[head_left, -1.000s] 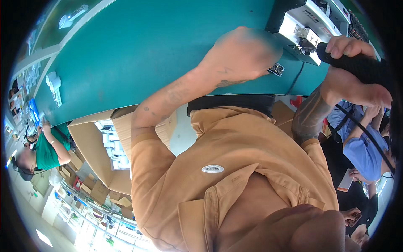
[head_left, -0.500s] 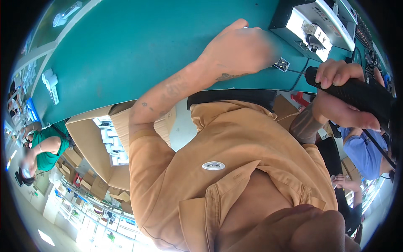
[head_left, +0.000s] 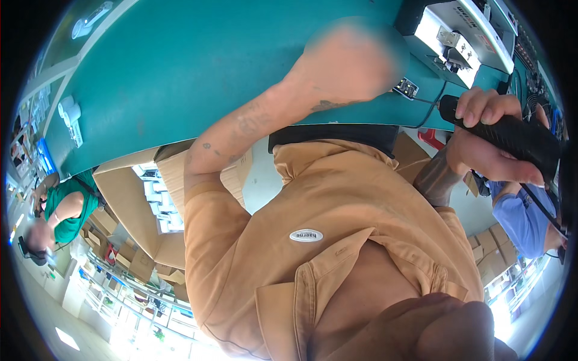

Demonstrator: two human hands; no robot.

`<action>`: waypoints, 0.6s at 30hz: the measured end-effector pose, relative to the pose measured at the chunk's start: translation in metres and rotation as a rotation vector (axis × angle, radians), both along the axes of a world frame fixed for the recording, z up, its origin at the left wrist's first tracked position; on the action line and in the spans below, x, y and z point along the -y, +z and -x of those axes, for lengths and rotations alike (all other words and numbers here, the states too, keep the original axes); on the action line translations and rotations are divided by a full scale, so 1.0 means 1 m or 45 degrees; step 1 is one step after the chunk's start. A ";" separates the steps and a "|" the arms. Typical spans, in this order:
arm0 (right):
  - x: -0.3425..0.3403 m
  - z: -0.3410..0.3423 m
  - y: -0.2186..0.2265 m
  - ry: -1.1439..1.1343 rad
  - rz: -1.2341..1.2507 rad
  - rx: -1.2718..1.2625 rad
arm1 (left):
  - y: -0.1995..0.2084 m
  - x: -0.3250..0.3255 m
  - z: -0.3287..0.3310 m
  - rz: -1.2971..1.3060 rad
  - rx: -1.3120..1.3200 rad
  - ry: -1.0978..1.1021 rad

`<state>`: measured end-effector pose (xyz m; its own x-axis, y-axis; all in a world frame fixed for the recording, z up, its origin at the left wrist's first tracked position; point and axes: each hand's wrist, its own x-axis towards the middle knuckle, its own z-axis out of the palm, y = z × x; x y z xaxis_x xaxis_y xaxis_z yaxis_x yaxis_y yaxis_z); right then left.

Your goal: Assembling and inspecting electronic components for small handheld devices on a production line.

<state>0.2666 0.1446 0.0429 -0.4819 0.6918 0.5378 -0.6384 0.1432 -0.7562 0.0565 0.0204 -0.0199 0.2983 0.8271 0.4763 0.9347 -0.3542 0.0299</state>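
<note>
My right hand (head_left: 494,132) is wrapped round a black electric screwdriver (head_left: 503,129) with a cord, held level and pointing left. Its thin bit reaches toward a small electronic part (head_left: 406,88), dark with bright silver and yellowish spots. At the edge of my left hand (head_left: 355,63) the part juts out, and the hand appears closed on it. That hand is blurred, and its fingers are mostly hidden behind its back. Both hands are over the near side of the green table (head_left: 180,78).
A white and black machine with a lit front (head_left: 460,48) stands at the far right, with a dark cable (head_left: 435,108) running near the screwdriver. White fittings (head_left: 71,120) lie at the left. An open carton (head_left: 126,210) holds several white pieces. Other people are at both sides.
My left hand has shifted slightly up and turned a little, the part rising with it. My right hand keeps the screwdriver nearly in place. A dark-clothed person at the right is no longer visible.
</note>
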 end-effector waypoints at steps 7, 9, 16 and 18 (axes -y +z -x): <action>0.001 -0.008 -0.008 -0.117 -0.013 0.033 | -0.002 -0.001 -0.001 -0.027 0.009 0.000; 0.000 -0.009 -0.010 -0.102 -0.022 0.034 | -0.002 -0.001 -0.001 -0.016 0.013 -0.002; 0.002 -0.009 -0.007 -0.121 -0.034 -0.015 | -0.002 -0.002 -0.001 -0.009 0.011 -0.002; 0.001 -0.010 -0.008 -0.147 -0.053 -0.015 | -0.001 -0.001 -0.001 -0.004 0.012 -0.002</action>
